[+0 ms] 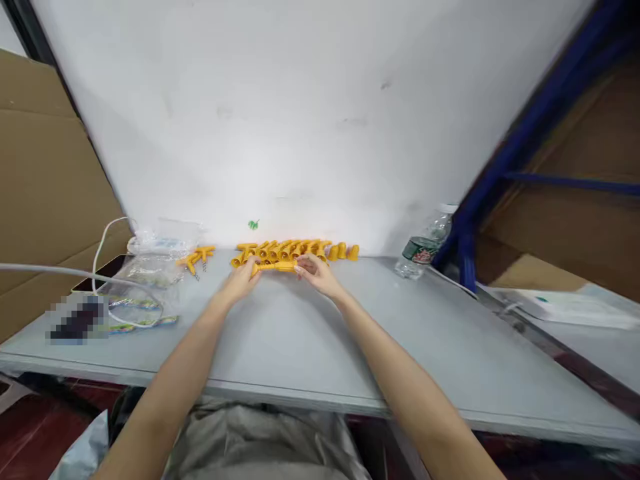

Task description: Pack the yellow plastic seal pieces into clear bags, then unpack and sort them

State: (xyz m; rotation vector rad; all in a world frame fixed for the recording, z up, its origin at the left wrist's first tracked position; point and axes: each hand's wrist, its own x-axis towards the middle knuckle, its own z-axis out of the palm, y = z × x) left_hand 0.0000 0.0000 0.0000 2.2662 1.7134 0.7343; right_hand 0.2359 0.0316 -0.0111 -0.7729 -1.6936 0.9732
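Note:
Between my two hands a yellow plastic corkscrew (277, 266) lies level, just in front of a row of similar pieces. My left hand (243, 277) is closed on its left end. At the right end, the fingers of my right hand (319, 274) are closed round it. Behind the hands runs a row of yellow corkscrews (285, 251) with T-shaped handles and bell-shaped bodies. A few loose yellow bell-shaped pieces (342, 251) stand right of the row. To the left lie yellow T-handles with metal spirals (195, 259).
Clear plastic bags (150, 267) and a white cable (100, 248) lie at the left, beside a cardboard box (50, 180). A tilted water bottle (425, 245) leans at the right near a blue metal frame (467, 253). A white wall (320, 133) rises behind the grey table (300, 333).

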